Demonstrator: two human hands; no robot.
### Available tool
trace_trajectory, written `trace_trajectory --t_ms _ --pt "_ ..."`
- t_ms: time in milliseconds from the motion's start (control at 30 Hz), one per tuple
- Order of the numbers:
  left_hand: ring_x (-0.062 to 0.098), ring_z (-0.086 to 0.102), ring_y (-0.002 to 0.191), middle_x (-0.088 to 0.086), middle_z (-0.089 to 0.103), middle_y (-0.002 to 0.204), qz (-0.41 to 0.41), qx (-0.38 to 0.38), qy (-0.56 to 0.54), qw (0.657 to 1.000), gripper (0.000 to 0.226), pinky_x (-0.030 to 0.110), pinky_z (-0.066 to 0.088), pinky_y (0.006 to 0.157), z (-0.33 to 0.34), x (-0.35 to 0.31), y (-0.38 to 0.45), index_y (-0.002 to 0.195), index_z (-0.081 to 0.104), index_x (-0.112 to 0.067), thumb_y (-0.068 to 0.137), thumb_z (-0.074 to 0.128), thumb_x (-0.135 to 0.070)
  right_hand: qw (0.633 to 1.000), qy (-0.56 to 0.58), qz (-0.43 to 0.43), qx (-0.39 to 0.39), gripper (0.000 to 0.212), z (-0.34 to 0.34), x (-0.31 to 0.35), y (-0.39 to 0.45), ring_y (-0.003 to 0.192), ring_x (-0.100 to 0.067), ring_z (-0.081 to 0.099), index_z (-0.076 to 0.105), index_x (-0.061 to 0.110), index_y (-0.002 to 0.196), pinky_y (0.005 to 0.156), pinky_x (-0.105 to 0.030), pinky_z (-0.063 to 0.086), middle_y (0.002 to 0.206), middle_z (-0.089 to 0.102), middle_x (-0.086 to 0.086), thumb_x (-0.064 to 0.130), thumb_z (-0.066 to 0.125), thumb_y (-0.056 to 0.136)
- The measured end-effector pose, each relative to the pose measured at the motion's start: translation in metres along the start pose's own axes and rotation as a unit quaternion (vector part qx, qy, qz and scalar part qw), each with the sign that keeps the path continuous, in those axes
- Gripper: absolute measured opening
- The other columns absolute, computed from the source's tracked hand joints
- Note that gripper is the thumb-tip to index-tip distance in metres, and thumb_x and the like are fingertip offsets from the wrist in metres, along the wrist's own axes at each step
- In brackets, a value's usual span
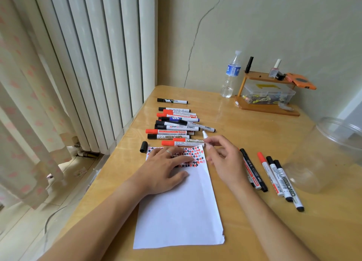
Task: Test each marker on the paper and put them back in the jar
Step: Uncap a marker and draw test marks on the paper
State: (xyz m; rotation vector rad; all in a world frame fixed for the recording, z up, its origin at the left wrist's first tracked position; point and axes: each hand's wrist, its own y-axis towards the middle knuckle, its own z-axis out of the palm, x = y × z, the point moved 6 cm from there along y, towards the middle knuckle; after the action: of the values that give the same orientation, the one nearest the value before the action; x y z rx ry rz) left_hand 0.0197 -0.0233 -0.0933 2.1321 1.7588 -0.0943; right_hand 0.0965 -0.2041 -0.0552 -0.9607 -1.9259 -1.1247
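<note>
The right hand (225, 158) is curled round a white marker (204, 134), fingers pinching its barrel, one end of it sticking up past the fingertips just above the far right corner of the paper (182, 207); motion blur hides whether that end is capped. The left hand (166, 168) lies flat and spread on the paper, gripping nothing, its fingers over a patch of red and black test marks along the far edge. A loose black cap (143, 146) sits just left of that far edge.

Beyond the paper a pile of markers (176, 127) lies in rough rows. Right of the right wrist lies a group of five markers (274, 180), and right of those the clear jar (331, 155) stands near the worktop's (254, 231) right side. The left worktop edge runs close beside a radiator (94, 64). The near half of the paper and the worktop beside it lie open.
</note>
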Motion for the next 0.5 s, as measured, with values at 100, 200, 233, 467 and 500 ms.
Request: trace_trajectory --t_ms 100,200,233,467,500 --pt "0.011 0.027 0.145 -0.013 0.034 0.156 -0.002 0.011 0.011 1.000 0.048 0.038 0.014 0.113 0.000 -0.001 0.000 0.148 0.037 -0.057 0.100 0.042 -0.059 0.994 0.098 0.028 -0.041 0.025 -0.009 0.003 0.004 0.068 -0.011 0.067 0.074 0.019 0.110 0.063 -0.019 0.049 0.089 0.074 0.010 0.004 0.056 0.102" --pt "0.011 0.026 0.144 -0.012 0.034 0.155 -0.001 0.011 0.014 1.000 0.048 0.038 0.012 0.113 -0.001 -0.002 0.000 0.148 0.036 -0.057 0.101 0.043 -0.057 0.969 0.226 0.099 -0.004 0.037 -0.004 -0.004 0.004 0.078 -0.016 0.070 0.074 0.016 0.120 0.070 -0.026 0.058 0.095 0.076 0.001 -0.002 0.045 0.104" --pt "0.012 0.027 0.143 -0.012 0.034 0.154 -0.001 0.009 0.013 1.000 0.047 0.037 0.012 0.112 -0.001 -0.003 0.000 0.148 0.037 -0.057 0.101 0.043 -0.057 0.958 0.259 0.120 0.027 0.040 0.001 -0.006 0.002 0.081 -0.017 0.071 0.073 0.016 0.122 0.072 -0.029 0.060 0.101 0.077 0.000 -0.005 0.044 0.103" --pt "0.011 0.030 0.140 -0.013 0.035 0.152 -0.009 0.007 0.003 1.000 0.047 0.031 0.012 0.105 -0.001 -0.001 0.000 0.146 0.040 -0.056 0.099 0.044 -0.058 0.974 0.171 0.124 0.084 0.008 0.020 -0.019 -0.004 0.060 -0.017 0.047 0.065 0.020 0.100 0.053 -0.027 0.039 0.067 0.055 -0.003 0.015 0.070 0.097" --pt "0.011 0.029 0.140 -0.014 0.035 0.152 -0.011 0.006 0.000 1.000 0.047 0.030 0.012 0.105 -0.001 -0.001 0.000 0.146 0.040 -0.056 0.099 0.045 -0.057 0.978 0.152 0.119 0.077 0.007 0.020 -0.021 -0.005 0.058 -0.019 0.044 0.063 0.023 0.097 0.053 -0.031 0.037 0.064 0.051 -0.005 0.025 0.071 0.097"
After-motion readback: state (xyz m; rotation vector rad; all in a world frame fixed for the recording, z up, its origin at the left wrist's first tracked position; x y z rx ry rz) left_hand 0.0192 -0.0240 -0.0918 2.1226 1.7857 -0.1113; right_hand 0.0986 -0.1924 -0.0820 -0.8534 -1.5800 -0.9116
